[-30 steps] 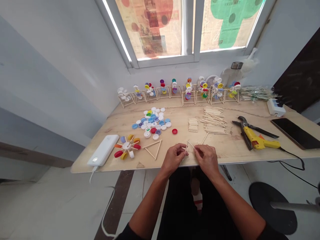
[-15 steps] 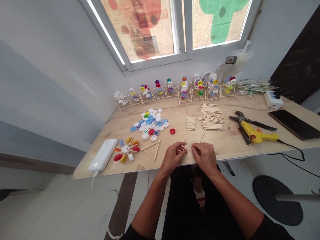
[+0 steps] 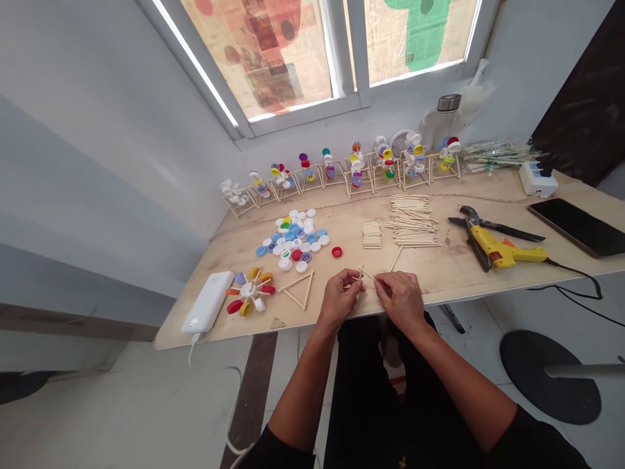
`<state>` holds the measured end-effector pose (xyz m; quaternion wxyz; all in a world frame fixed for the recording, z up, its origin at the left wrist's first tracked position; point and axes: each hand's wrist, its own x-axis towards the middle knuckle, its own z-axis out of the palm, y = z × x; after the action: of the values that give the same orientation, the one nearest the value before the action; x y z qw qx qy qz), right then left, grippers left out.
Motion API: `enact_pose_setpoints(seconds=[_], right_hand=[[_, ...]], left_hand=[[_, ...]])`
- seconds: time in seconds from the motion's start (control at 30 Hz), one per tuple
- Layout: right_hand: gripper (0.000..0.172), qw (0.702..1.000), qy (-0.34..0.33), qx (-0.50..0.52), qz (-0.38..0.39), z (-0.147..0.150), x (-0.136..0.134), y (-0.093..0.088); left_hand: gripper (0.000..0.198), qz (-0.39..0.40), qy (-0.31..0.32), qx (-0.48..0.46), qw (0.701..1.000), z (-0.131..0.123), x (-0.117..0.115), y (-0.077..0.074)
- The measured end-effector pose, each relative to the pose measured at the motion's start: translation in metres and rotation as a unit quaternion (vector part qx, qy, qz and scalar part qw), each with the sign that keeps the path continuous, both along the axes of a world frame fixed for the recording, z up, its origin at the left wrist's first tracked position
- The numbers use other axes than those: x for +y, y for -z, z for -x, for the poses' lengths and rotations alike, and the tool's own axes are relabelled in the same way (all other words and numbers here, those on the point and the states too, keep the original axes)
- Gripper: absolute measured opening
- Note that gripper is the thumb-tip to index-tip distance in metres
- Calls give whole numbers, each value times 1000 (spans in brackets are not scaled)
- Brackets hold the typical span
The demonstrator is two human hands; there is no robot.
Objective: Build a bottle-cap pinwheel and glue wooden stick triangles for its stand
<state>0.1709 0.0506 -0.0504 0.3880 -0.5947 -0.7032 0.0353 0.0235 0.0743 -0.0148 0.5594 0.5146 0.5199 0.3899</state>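
Over the table's front edge, my left hand [image 3: 342, 296] pinches a short wooden stick [image 3: 361, 273]. My right hand [image 3: 401, 296] grips another wooden stick [image 3: 367, 273], whose far end meets the left one at an angle. Whether the two are joined I cannot tell. A loose stick [image 3: 396, 258] lies just beyond my right hand. Left of my hands rests a triangle of sticks [image 3: 306, 291], beside a wheel of sticks and coloured bottle caps [image 3: 249, 290]. Farther back lie a bundle of short sticks [image 3: 372, 235] and a larger pile of long sticks [image 3: 414, 221].
Loose bottle caps [image 3: 293, 240] cover the table's left middle. A yellow glue gun [image 3: 508, 253] lies against black-handled pliers [image 3: 481, 234], near a phone [image 3: 579, 227]. A white power bank [image 3: 209, 301] sits at the left. Stick frames with cap wheels [image 3: 328, 170] line the wall.
The view has shifted slightly. Both hands stay close together with the two sticks still touching or nearly touching at their ends.
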Motion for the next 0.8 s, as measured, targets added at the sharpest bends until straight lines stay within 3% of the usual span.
enact_pose_setpoints(seconds=[0.3,0.8], right_hand=[[16,1000,2,-10,2,0,0,1],[15,1000,-1,-19,-2,-1,0,1]], left_hand=[[20,1,13,-6,1000,1,2,3],[13,-31,-18,31,999,-3,6,9]])
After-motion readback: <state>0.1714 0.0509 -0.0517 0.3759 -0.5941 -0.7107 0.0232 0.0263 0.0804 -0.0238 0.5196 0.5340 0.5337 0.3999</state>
